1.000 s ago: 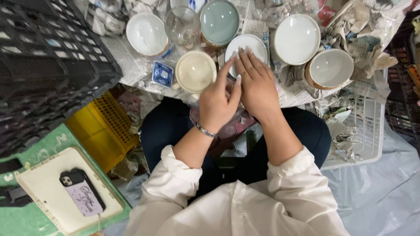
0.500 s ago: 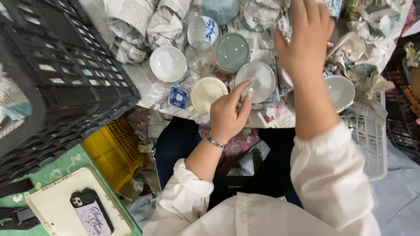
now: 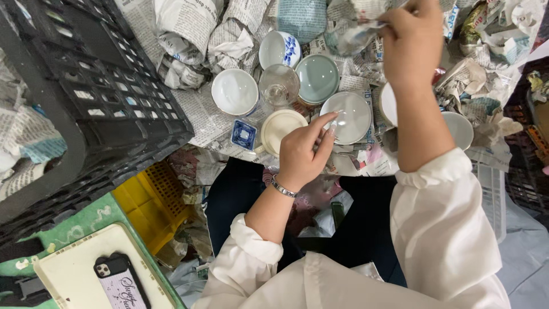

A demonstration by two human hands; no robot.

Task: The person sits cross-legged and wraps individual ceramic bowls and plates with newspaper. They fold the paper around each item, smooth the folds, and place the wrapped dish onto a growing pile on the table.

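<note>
My left hand (image 3: 302,151) hovers just over a white shallow bowl (image 3: 349,119), fingers loosely curled and holding nothing. My right hand (image 3: 413,40) reaches far forward and pinches a bundle wrapped in newspaper (image 3: 355,35) at the top of the view. Around the left hand stand a cream cup (image 3: 279,129), a small blue-and-white square dish (image 3: 244,135), a clear glass (image 3: 279,87), a pale green bowl (image 3: 318,78), a white bowl (image 3: 235,91) and a blue-patterned cup (image 3: 280,50).
A black plastic crate (image 3: 86,109) fills the left side. Below it are a yellow basket (image 3: 151,206) and a phone (image 3: 121,282) on a cream tray. Newspaper-wrapped bundles (image 3: 189,34) lie at the back. A white basket (image 3: 493,197) sits at the right.
My right hand has left the white bowl and stretched forward to the wrapped bundle. My left hand stays near the bowl. The view has tilted forward.
</note>
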